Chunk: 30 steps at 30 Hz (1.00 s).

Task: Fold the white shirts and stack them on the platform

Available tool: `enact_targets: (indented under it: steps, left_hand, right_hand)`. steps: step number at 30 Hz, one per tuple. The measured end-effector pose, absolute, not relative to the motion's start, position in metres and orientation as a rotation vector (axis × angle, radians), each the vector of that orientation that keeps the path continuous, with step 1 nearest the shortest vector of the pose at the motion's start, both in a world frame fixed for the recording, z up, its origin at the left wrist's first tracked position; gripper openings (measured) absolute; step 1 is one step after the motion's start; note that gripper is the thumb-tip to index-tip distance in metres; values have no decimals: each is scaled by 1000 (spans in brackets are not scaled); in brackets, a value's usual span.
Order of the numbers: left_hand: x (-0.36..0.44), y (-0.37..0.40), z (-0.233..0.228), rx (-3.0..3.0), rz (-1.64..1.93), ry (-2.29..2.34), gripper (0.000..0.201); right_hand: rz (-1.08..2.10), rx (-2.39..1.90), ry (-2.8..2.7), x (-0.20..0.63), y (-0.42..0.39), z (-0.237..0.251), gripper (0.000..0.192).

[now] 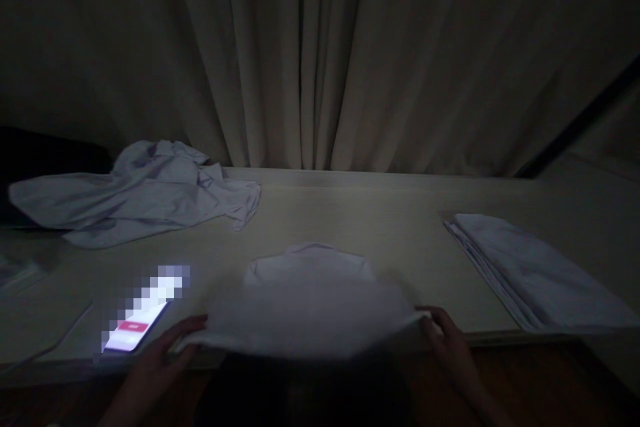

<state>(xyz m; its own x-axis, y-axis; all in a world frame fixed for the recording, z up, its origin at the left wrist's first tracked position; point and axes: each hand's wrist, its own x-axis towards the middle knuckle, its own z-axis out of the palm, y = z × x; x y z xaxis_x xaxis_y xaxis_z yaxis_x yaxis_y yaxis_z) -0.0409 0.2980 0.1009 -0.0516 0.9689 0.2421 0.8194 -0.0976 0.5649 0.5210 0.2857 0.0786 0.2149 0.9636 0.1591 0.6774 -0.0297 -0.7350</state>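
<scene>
A white collared shirt [310,300] lies partly on the table in front of me, its collar pointing away toward the curtain. My left hand [167,353] is closed on the shirt's near left corner, thumb and fingers pinching the cloth. On the opposite side my right hand [447,340] pinches the near right corner. Between the two hands the near edge of the cloth is lifted and sags slightly, hanging at the table's front edge. The picture is dim and the cloth is a little blurred.
A lit phone [137,320] lies just beyond my left hand. Crumpled white clothing [150,190] sits at the back left beside a dark object [50,153]. Folded white cloth [535,273] rests on the table [345,210] at the right. A curtain [280,60] hangs behind.
</scene>
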Motion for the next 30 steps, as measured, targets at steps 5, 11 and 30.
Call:
enact_targets:
  steps: [5, 11, 30]
  left_hand:
    - [-27, 363, 136, 1529, 928, 2022, 45]
    - [9, 423, 108, 1696, 975, 2167, 59]
    - [60, 354, 41, 2692, 80, 1647, 56]
  right_hand:
    - [341, -1734, -1272, 506, 348, 103, 38]
    - [251, -1760, -1282, 490, 421, 83, 54]
    - [5, -1422, -2556, 421, 370, 39, 60]
